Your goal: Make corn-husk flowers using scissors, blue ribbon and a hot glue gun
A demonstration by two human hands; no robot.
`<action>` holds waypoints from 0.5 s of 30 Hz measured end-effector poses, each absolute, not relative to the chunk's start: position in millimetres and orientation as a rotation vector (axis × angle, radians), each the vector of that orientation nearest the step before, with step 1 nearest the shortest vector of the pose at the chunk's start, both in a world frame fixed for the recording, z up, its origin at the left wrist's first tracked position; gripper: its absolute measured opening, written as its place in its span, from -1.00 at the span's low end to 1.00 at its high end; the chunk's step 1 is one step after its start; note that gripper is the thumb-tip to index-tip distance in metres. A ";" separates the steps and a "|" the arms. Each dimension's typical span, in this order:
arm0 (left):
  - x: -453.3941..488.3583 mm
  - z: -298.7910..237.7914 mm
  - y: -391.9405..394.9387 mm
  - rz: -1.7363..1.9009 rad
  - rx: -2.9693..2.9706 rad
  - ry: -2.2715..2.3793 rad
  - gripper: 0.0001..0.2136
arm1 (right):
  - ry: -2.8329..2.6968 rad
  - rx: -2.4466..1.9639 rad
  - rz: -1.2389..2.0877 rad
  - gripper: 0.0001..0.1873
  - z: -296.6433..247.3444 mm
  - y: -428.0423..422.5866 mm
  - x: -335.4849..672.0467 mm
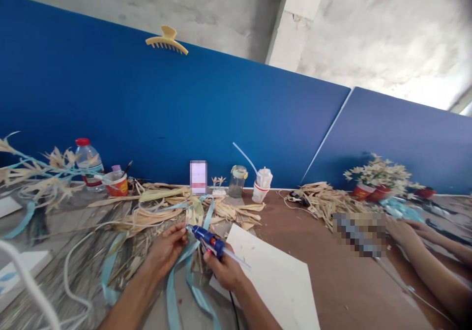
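Note:
My right hand is wrapped round a blue hot glue gun, with a clear glue stick poking out of its back end. The gun's nozzle points left, close to the fingertips of my left hand. Those fingertips are pinched together; whatever small thing they hold is too small to make out. Light blue ribbon hangs in strips below and between my hands. Dried corn husks lie in a loose heap just beyond them.
A white board lies right of my hands. Behind stand a phone, a glass jar, a paper cup and a bottle. A white cable loops at left. Another person's hands work at right near more husks.

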State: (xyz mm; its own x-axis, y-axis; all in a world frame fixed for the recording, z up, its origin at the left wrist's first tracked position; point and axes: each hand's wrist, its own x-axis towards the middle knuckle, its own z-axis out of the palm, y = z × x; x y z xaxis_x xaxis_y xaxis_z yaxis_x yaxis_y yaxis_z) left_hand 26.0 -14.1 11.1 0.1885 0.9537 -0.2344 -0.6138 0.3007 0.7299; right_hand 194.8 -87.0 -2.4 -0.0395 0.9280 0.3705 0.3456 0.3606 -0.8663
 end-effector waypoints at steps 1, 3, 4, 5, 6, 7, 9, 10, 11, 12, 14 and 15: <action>26.0 11.0 -14.1 1.184 0.542 0.749 -0.85 | -1.610 -1.162 0.714 -0.81 -2.3 -86.8 194.9; 25.8 10.8 -14.0 1.185 0.533 0.736 -0.85 | -1.603 -1.153 0.717 -0.80 -1.9 -86.5 195.1; 25.8 10.7 -14.0 1.187 0.527 0.731 -0.85 | -1.579 -1.155 0.715 -0.80 -1.5 -86.6 195.4; 25.8 10.8 -13.9 1.191 0.521 0.729 -0.84 | -1.549 -1.162 0.717 -0.79 -1.0 -86.8 195.7; 25.7 10.9 -14.0 1.195 0.516 0.727 -0.84 | -1.518 -1.171 0.723 -0.77 -0.5 -87.0 196.0; 25.7 11.2 -14.1 1.201 0.512 0.727 -0.84 | -1.491 -1.181 0.736 -0.75 0.0 -87.3 196.3; 25.7 11.7 -14.4 1.208 0.511 0.719 -0.83 | -1.461 -1.195 0.761 -0.72 1.0 -87.9 196.4; 25.6 11.8 -14.7 1.208 0.514 0.713 -0.83 | -1.462 -1.197 0.766 -0.72 1.3 -88.1 196.3; 25.6 11.8 -14.9 1.205 0.518 0.707 -0.83 | -1.470 -1.198 0.760 -0.72 1.4 -88.2 196.1; 25.6 11.7 -15.0 1.201 0.522 0.701 -0.83 | -1.486 -1.198 0.748 -0.72 1.3 -88.3 195.8; 25.7 11.3 -15.1 1.194 0.523 0.696 -0.83 | -1.527 -1.197 0.718 -0.74 0.6 -87.9 195.3; 25.7 11.0 -15.0 1.192 0.519 0.697 -0.83 | -1.548 -1.194 0.709 -0.76 0.0 -87.5 195.2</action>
State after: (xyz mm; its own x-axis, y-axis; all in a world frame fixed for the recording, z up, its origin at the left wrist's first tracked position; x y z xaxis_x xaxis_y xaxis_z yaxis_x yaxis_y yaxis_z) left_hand 25.7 -15.0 11.0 0.2072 0.9549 -0.2127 -0.6542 0.2969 0.6956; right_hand 195.2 -87.5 0.0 0.0028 0.9333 0.3590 0.3378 0.3370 -0.8788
